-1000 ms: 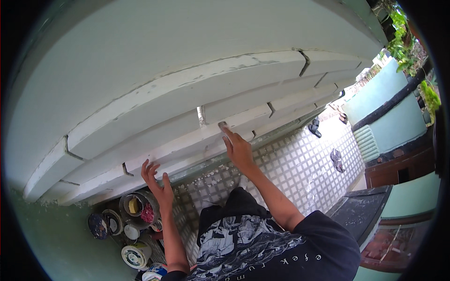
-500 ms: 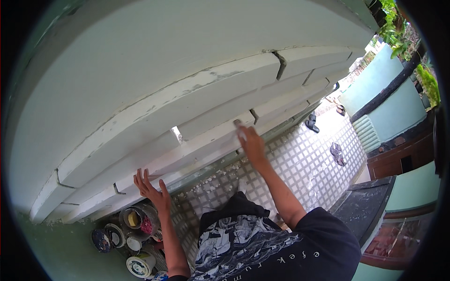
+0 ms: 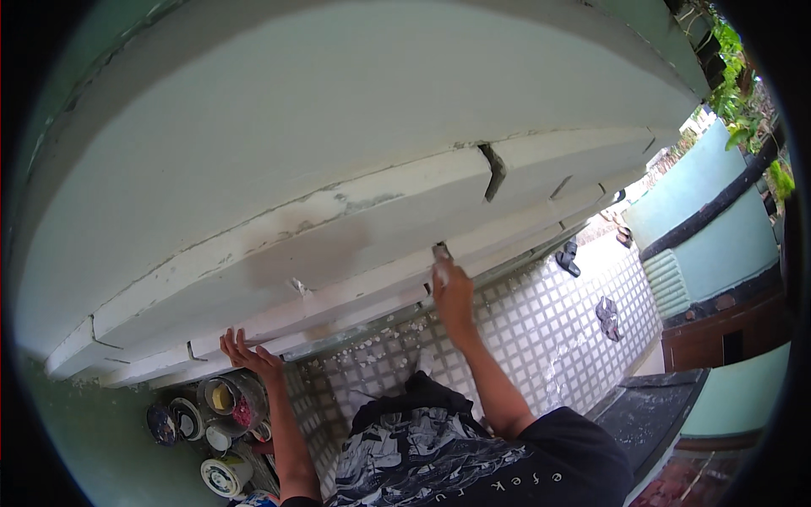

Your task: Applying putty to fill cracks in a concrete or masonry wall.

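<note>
My right hand (image 3: 454, 297) is closed around a small scraper (image 3: 440, 253); only its short greyish end shows past my fingers. That end is against the white stepped wall moulding (image 3: 363, 291), close to a dark slot in it. The rest of the tool is hidden in my grip. Farther left, my left hand (image 3: 253, 353) lies with fingers spread on the lower ledge of the same moulding, holding nothing. Scuffed grey patches and dark slots mark the moulding's upper band.
White flakes (image 3: 372, 353) lie on the checkered tile floor (image 3: 524, 338) along the wall's foot. A bucket (image 3: 253, 389) with a sponge and something pink stands at lower left among paint tubs (image 3: 226, 476). Sandals (image 3: 568, 258) and a crumpled dark item (image 3: 607, 318) are at right.
The view has tilted, so the wall sits lower in the picture. My right hand with the scraper has shifted slightly along the moulding; my left hand still rests on the ledge.
</note>
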`<state>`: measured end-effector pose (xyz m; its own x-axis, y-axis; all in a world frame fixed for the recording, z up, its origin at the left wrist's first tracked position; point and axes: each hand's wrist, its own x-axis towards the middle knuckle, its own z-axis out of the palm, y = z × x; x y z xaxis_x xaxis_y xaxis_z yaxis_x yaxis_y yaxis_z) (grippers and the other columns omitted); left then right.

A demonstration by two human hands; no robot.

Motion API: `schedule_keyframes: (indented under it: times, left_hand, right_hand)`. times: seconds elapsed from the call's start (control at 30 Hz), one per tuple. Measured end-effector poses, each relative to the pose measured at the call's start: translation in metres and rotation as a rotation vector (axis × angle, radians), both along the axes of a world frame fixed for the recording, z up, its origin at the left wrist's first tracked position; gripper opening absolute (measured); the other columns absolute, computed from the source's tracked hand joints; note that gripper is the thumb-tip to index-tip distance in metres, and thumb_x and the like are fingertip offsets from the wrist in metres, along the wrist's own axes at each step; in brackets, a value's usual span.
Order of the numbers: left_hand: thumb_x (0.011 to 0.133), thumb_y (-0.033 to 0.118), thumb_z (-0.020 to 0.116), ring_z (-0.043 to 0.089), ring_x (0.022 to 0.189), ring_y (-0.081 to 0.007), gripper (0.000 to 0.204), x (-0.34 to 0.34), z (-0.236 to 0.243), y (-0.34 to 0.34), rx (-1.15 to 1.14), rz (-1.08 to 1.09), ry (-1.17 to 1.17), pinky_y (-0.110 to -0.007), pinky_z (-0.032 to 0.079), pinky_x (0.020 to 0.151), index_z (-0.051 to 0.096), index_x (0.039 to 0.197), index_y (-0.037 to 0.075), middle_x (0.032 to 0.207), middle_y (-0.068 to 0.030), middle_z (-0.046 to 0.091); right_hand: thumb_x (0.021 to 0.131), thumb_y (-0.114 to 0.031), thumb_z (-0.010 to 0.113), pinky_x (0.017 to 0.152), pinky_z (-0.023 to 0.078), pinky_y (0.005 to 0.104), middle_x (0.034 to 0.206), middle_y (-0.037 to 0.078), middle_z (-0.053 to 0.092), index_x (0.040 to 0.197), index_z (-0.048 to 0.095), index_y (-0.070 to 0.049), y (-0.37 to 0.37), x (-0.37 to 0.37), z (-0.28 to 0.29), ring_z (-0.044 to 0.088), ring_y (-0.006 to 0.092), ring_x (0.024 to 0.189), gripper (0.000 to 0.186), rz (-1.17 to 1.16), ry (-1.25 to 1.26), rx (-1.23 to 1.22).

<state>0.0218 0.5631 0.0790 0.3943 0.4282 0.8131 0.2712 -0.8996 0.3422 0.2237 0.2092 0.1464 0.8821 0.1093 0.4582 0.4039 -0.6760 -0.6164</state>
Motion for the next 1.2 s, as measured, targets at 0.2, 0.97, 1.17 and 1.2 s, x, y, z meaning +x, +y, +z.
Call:
schedule_keyframes:
  times: [0.2, 0.97, 1.17, 1.2]
  left_hand:
    - [0.101, 0.039, 0.031, 0.030, 0.137, -0.0412, 0.048, 0.000, 0.000, -0.005, 0.019, 0.060, -0.017, -0.056, 0.023, 0.108, 0.047, 0.132, 0.006, 0.141, -0.0184, 0.043]
    - [0.096, 0.034, 0.049, 0.032, 0.134, -0.0354, 0.053, -0.051, 0.009, 0.034, -0.038, 0.089, 0.098, -0.047, 0.021, 0.106, 0.042, 0.139, 0.005, 0.144, -0.0215, 0.037]
    - [0.095, 0.028, 0.057, 0.018, 0.143, -0.0374, 0.065, -0.075, 0.041, 0.124, -0.521, 0.569, -0.356, -0.054, 0.016, 0.113, 0.026, 0.148, 0.007, 0.153, -0.0213, 0.017]
    - [0.094, 0.029, 0.057, 0.017, 0.143, -0.0379, 0.065, -0.078, 0.048, 0.139, -0.705, 0.699, -0.311, -0.054, 0.016, 0.113, 0.026, 0.149, 0.010, 0.155, -0.0208, 0.016]
  right_hand:
    - [0.087, -0.010, 0.063, 0.060, 0.051, 0.0462, 0.085, 0.021, 0.065, 0.111, 0.064, -0.007, 0.024, -0.021, 0.007, 0.065, 0.0390, 0.072, 0.024, 0.250, -0.035, -0.046]
    - [0.094, -0.017, 0.056, 0.069, 0.051, 0.0469, 0.090, 0.024, 0.067, 0.121, 0.058, -0.006, 0.068, -0.056, 0.010, 0.065, 0.0429, 0.082, 0.029, 0.083, 0.045, -0.029]
    - [0.095, -0.014, 0.056, 0.084, 0.048, 0.0458, 0.110, 0.024, 0.062, 0.117, 0.057, 0.001, 0.081, -0.066, 0.011, 0.059, 0.0438, 0.102, 0.027, 0.057, -0.066, 0.002]
    - [0.095, -0.013, 0.055, 0.083, 0.048, 0.0458, 0.108, 0.024, 0.063, 0.117, 0.057, 0.001, 0.087, -0.069, 0.020, 0.060, 0.0440, 0.100, 0.026, 0.038, -0.077, -0.021]
